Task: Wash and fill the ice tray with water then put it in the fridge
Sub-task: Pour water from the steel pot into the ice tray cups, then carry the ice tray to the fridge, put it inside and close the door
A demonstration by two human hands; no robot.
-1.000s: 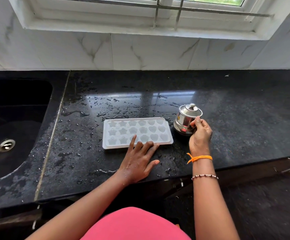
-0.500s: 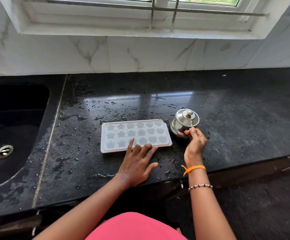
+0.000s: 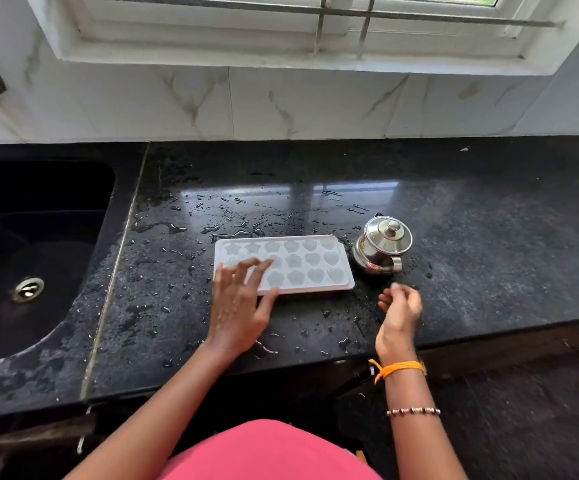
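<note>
- The fingers (image 3: 246, 268) of the left hand (image 3: 237, 306) are straight and spread, and they lie over the left part of the ice tray (image 3: 301, 263); the thumb reaches along the front edge of the tray. The fingers look a little blurred, so I cannot tell if they press on the tray or only hover just above it.
- The right hand (image 3: 400, 304) holds nothing. Its fingers are loosely curled, and it is near the front edge of the worktop (image 3: 488, 258), apart from the pot.
- The ice tray is white with star and heart shaped cups. It lies flat in the middle of the worktop, between the sink and the pot, with its long side parallel to the front edge.
- A small steel pot (image 3: 381, 249) with a lid and a knob stands just beside the right end of the tray.
- The black worktop is wet; many drops (image 3: 239, 225) lie behind and in front of the tray.
- The dark sink (image 3: 28, 258) with a metal drain (image 3: 28, 289) is at the left end of the worktop.
- An orange thread (image 3: 397, 368) and a bead bracelet (image 3: 414, 411) are on the right wrist.
</note>
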